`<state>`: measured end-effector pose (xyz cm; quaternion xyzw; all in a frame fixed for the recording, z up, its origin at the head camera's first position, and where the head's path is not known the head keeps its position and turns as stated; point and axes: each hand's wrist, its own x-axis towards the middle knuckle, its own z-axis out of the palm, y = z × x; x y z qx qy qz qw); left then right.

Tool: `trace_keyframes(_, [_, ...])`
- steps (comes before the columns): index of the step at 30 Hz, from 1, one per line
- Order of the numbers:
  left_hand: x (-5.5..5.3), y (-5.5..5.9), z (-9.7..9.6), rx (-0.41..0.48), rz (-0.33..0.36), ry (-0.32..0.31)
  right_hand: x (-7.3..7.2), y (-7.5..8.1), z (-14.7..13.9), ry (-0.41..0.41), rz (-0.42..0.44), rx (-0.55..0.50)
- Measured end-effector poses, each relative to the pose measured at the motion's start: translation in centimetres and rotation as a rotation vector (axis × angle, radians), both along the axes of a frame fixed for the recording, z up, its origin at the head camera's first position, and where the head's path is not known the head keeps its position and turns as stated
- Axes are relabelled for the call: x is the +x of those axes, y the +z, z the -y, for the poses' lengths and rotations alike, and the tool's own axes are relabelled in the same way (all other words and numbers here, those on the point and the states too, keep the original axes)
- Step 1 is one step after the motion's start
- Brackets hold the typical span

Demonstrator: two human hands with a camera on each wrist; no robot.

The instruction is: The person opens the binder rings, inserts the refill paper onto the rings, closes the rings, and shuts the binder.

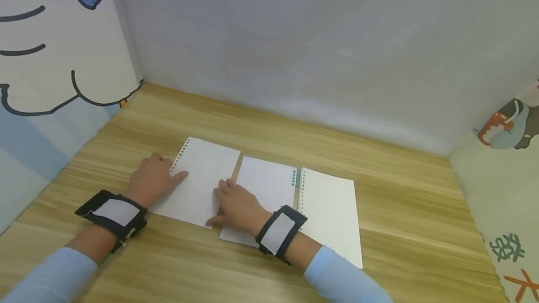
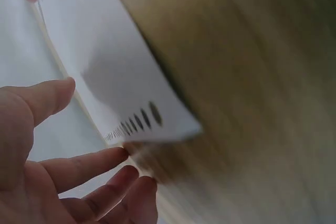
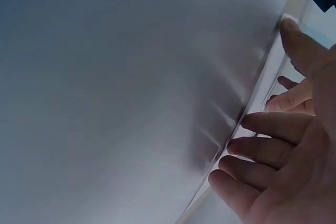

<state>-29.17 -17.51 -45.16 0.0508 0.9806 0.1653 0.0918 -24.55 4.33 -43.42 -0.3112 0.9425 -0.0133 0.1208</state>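
Observation:
A white sheet of paper [image 1: 206, 162] with punched holes along its left edge lies flat on the wooden table. Beside that holed edge is my left hand [image 1: 153, 179], its thumb over the paper and its fingers loosely extended. The left wrist view shows the row of holes close to the left fingertips [image 2: 122, 153]. My right hand [image 1: 240, 202] is at the sheet's right edge, fingers extended and slightly bent. In the right wrist view, the right fingertips [image 3: 236, 145] line up along a paper edge. Under the right hand and wrist, a second white sheet [image 1: 267, 176] is partly hidden.
On the right lies a holed, faintly lined page [image 1: 330, 214], with a narrow green strip [image 1: 298, 177] between it and the second sheet. A pale wall [image 1: 294, 50] rises behind the wooden table [image 1: 404, 228]. Printed panels stand at left and right.

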Motion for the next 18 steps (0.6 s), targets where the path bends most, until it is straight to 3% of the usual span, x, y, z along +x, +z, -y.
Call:
trace_keyframes(5, [-0.2, 0.1, -0.2, 0.066, 0.021, 0.016, 0.2, -0.2, -0.1, 0.0, 0.003, -0.008])
trace_keyframes(12, [-0.6, 1.6, -0.2, 0.271, 0.003, 0.081, 0.0, -0.4, -0.3, -0.035, 0.023, -0.064])
trace_keyframes(14, [-0.6, 2.1, 0.0, 0.328, -0.01, 0.086, -0.2, -0.2, -0.6, -0.094, 0.053, -0.122])
trace_keyframes(18, [-0.4, 3.7, 0.5, 0.423, -0.002, 0.075, -0.9, 0.4, -1.7, -0.364, 0.195, -0.397])
